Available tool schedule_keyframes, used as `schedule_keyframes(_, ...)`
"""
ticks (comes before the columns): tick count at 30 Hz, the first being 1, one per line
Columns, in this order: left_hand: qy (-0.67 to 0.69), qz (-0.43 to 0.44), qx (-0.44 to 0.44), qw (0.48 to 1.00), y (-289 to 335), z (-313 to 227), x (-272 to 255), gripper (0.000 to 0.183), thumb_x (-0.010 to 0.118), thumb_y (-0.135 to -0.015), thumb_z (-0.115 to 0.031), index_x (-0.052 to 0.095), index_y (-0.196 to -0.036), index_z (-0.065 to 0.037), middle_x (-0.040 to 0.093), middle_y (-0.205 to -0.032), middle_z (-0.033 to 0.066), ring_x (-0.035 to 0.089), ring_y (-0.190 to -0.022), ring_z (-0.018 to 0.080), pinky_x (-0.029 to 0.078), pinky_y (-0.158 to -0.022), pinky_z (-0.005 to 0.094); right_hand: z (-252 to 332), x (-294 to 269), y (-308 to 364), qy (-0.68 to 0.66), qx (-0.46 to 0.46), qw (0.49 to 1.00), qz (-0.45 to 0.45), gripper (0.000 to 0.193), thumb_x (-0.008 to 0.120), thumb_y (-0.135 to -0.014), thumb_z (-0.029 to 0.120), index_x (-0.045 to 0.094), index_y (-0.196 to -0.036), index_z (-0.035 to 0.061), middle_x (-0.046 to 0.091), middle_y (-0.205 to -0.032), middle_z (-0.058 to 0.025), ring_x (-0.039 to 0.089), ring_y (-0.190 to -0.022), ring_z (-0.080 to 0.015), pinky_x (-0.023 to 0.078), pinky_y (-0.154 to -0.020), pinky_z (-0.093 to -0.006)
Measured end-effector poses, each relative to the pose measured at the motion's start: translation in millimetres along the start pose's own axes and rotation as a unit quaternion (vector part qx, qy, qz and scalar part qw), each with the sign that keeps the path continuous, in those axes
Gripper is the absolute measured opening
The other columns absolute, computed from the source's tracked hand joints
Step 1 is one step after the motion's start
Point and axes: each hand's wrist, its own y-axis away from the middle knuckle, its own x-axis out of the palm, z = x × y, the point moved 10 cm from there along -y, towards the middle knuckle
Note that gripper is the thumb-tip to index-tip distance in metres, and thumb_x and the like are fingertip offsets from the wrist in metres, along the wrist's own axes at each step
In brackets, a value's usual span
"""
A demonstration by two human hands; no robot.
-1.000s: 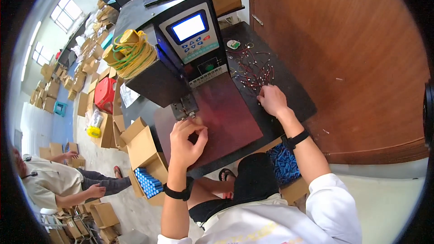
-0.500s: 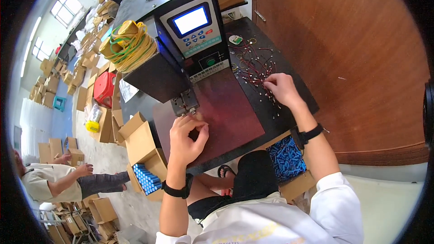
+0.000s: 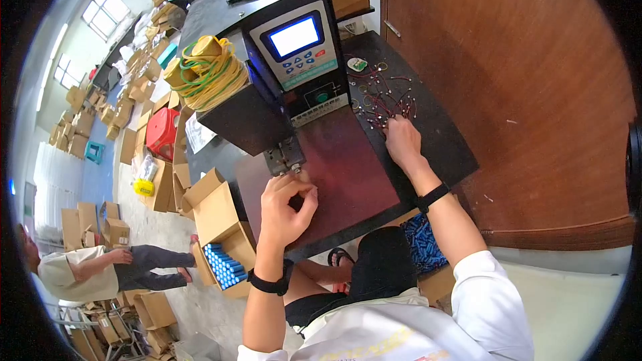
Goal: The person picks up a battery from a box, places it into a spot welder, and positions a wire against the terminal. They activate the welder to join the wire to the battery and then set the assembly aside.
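"What is there, and how many?"
"You have one bench (image 3: 445,154), one black machine (image 3: 289,70) and one tangle of wires (image 3: 385,98), too dense to count."
"How do the wires look?"
"Thin, dark red, with pale ends."
"Where?"
"On the bench, at the bunched fingertips of your right hand (image 3: 404,143); whether they pinch one, I can't tell. Your left hand (image 3: 277,217) curls near the machine, thumb toward fingers, grip unclear."

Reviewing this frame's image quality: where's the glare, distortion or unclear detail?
Head view: screen blown out to white; head view: window glaring at upper left; head view: fisheye bends the lower edge of the wooden panel, corners black; head view: detail at the left hand's fingertips too small to tell.
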Motion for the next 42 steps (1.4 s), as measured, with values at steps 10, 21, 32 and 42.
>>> schedule_keyframes(10,-0.001,0.002,-0.007,1.0,0.9,-0.2,-0.2,0.01,0.071,-0.076,-0.007,0.07,-0.08,0.003,0.064,-0.077,0.0154,0.06,-0.075,0.0321,0.049,-0.071,0.0376,-5.0,-11.0,-1.2,-0.032,0.053,0.998,0.028,0.014,0.072,-0.087,0.015,0.071,-0.091,0.001,0.068,-0.102,-0.02,0.067,-0.097,-0.0389,0.054,-0.082,-0.0479)
schedule_keyframes(21,0.003,-0.009,0.0,1.0,3.2,3.1,-3.5,0.011,0.072,-0.076,-0.009,0.07,-0.079,0.002,0.066,-0.079,0.0158,0.062,-0.078,0.0345,0.05,-0.073,0.039,-14.7,-97.2,-2.6,-0.173,0.044,0.98,0.084,0.021,0.071,-0.091,0.021,0.072,-0.093,-0.0003,0.072,-0.09,-0.021,0.071,-0.088,-0.0365,0.054,-0.078,-0.0443)
schedule_keyframes(32,0.029,-0.036,0.02,0.999,6.9,1.2,-5.5,0.008,0.071,-0.076,-0.01,0.07,-0.076,-0.002,0.066,-0.075,0.009,0.062,-0.076,0.0292,0.049,-0.073,0.0381,-32.7,-106.7,-17.3,-0.168,0.072,0.973,0.139,0.018,0.072,-0.089,0.015,0.073,-0.09,-0.0034,0.069,-0.073,-0.0055,0.062,-0.066,-0.0122,0.049,-0.061,-0.0297)
schedule_keyframes(42,0.016,-0.048,0.009,0.999,17.4,4.6,-18.1,0.008,0.071,-0.077,-0.009,0.07,-0.078,-0.002,0.068,-0.081,0.0119,0.062,-0.079,0.0311,0.05,-0.077,0.0393,8.2,-163.9,44.0,-0.491,0.113,0.861,0.063,0.012,0.072,-0.093,0.013,0.07,-0.096,0.0014,0.063,-0.074,-0.0004,0.049,-0.058,-0.004,0.032,-0.05,-0.0189)
